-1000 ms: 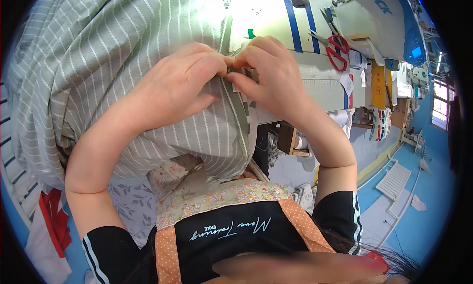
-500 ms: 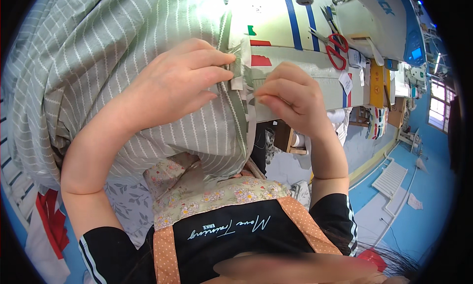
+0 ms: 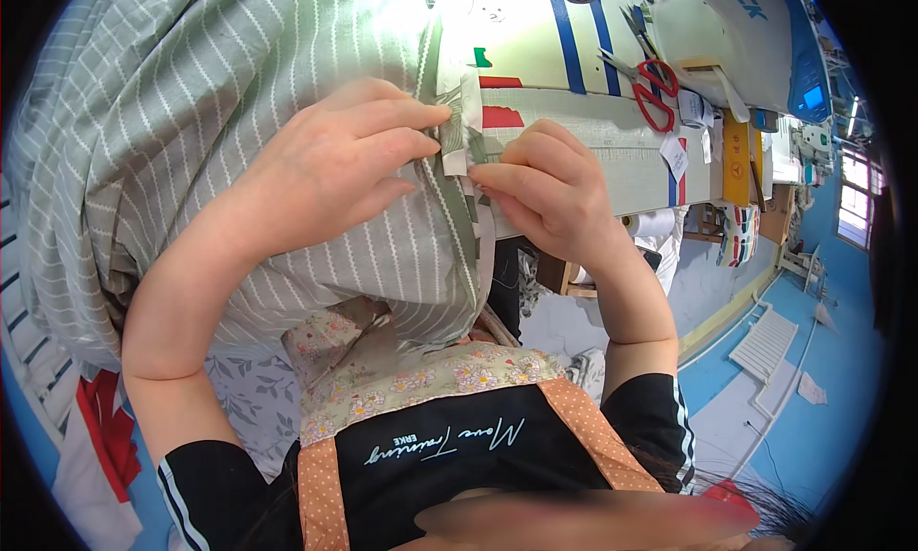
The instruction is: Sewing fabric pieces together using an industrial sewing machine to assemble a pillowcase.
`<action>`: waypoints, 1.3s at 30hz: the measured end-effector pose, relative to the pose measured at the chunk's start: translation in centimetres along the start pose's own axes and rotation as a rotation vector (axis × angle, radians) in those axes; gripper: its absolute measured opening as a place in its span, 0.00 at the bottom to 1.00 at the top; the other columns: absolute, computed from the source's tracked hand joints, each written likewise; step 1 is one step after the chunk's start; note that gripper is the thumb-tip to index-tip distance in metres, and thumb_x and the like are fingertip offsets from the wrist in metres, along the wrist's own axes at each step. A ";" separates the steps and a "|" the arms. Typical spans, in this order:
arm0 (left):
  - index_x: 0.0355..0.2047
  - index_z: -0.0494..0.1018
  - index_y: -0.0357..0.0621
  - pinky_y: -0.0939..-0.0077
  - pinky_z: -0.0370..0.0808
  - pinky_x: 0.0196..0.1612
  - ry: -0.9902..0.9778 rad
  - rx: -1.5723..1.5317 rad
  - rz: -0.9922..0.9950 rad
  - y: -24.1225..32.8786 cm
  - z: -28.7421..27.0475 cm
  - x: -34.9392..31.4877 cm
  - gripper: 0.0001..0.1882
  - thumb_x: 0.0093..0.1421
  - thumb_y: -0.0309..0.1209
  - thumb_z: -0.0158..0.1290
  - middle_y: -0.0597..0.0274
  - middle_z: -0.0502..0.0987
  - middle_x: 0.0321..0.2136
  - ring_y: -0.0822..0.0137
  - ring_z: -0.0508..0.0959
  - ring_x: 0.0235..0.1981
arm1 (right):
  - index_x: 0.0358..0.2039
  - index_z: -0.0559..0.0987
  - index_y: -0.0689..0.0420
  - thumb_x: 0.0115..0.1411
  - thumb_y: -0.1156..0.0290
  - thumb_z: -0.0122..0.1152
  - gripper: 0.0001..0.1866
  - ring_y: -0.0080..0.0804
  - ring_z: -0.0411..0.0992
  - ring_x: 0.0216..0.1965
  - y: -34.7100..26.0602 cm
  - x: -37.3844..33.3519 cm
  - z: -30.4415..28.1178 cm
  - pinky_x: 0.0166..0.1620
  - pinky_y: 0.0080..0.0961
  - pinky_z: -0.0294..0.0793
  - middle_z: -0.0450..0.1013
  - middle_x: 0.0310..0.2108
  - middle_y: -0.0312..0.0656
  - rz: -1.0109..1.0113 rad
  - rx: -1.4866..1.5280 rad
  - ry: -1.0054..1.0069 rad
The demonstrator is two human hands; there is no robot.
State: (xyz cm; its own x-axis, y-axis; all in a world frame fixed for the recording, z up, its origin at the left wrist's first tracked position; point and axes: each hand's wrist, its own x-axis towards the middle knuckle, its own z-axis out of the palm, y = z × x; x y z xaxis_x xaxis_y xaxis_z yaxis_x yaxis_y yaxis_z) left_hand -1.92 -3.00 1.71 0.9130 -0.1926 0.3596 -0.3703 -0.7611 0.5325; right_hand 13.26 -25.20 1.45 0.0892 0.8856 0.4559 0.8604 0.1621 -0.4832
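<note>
A large grey-green cloth with white stripes [image 3: 210, 101] lies bunched over the left side and hangs toward my lap. My left hand [image 3: 335, 164] rests on it palm down, with fingers stretched and apart, fingertips at the cloth's dark green edge. Along that edge lies a short whitish strip [image 3: 456, 161], close to those fingertips. My right hand [image 3: 555, 192] pinches the cloth edge with thumb and forefinger at the strip's lower end. Exactly which layers it grips is hidden by the fingers.
Red-handled scissors [image 3: 635, 77] lie on the pale work table [image 3: 612, 183], right of my hands. Beyond them stands a white and blue sewing machine [image 3: 765, 58]. A yellow box [image 3: 735, 159] sits at the table's right end, and a white thread cone [image 3: 650, 223] below it.
My right hand has moved slightly left, up to the strip, and its thumb and forefinger now pinch the edge there. My left hand has barely shifted.
</note>
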 end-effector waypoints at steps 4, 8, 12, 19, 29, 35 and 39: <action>0.40 0.78 0.39 0.62 0.79 0.52 0.006 0.011 0.000 0.0 0.0 0.0 0.20 0.45 0.22 0.67 0.60 0.79 0.54 0.56 0.77 0.53 | 0.38 0.85 0.57 0.43 0.80 0.72 0.17 0.38 0.70 0.28 0.0 0.2 0.0 0.31 0.32 0.71 0.71 0.28 0.38 -0.002 -0.005 -0.003; 0.41 0.78 0.39 0.62 0.79 0.53 0.004 0.011 0.000 0.0 0.0 0.0 0.20 0.45 0.22 0.67 0.60 0.79 0.54 0.56 0.77 0.53 | 0.38 0.85 0.57 0.43 0.79 0.72 0.18 0.37 0.70 0.28 -0.2 0.4 0.3 0.30 0.32 0.71 0.71 0.28 0.38 0.000 -0.027 0.001; 0.43 0.77 0.39 0.62 0.80 0.51 0.020 0.018 0.011 0.0 0.0 0.1 0.21 0.46 0.22 0.67 0.61 0.80 0.50 0.55 0.78 0.51 | 0.39 0.85 0.56 0.43 0.78 0.73 0.19 0.37 0.70 0.28 -0.2 0.7 0.7 0.30 0.33 0.71 0.71 0.28 0.37 0.005 -0.068 0.018; 0.45 0.78 0.44 0.63 0.80 0.45 0.110 0.018 -0.044 0.2 1.0 0.4 0.22 0.47 0.21 0.65 0.63 0.81 0.44 0.56 0.80 0.45 | 0.40 0.85 0.54 0.44 0.75 0.73 0.19 0.37 0.70 0.28 -0.4 0.7 0.8 0.30 0.33 0.72 0.71 0.28 0.36 0.003 -0.137 -0.002; 0.35 0.77 0.46 0.69 0.80 0.39 0.109 0.205 0.057 0.1 1.4 1.0 0.10 0.50 0.25 0.59 0.66 0.80 0.38 0.62 0.80 0.40 | 0.40 0.85 0.52 0.44 0.75 0.71 0.19 0.34 0.73 0.32 -0.2 0.5 1.2 0.32 0.31 0.75 0.73 0.34 0.34 -0.019 -0.198 0.001; 0.30 0.75 0.43 0.69 0.80 0.37 0.161 0.224 0.151 0.0 1.1 1.1 0.07 0.50 0.24 0.59 0.64 0.78 0.36 0.60 0.80 0.39 | 0.39 0.84 0.53 0.43 0.75 0.71 0.18 0.34 0.74 0.32 0.0 0.6 1.3 0.33 0.29 0.78 0.77 0.43 0.34 -0.070 -0.202 0.000; 0.32 0.76 0.40 0.66 0.81 0.40 0.096 0.158 0.133 0.1 0.7 0.8 0.12 0.46 0.21 0.63 0.60 0.79 0.37 0.57 0.81 0.40 | 0.38 0.84 0.54 0.43 0.76 0.72 0.18 0.33 0.74 0.32 0.2 0.4 1.3 0.33 0.28 0.78 0.78 0.47 0.34 -0.069 -0.188 -0.002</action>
State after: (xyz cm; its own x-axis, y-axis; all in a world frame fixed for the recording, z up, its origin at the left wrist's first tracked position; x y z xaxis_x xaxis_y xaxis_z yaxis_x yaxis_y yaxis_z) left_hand -1.15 -3.62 1.52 0.8345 -0.2438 0.4941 -0.4483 -0.8217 0.3518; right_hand 12.80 -24.25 0.51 0.0256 0.8760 0.4817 0.9430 0.1388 -0.3024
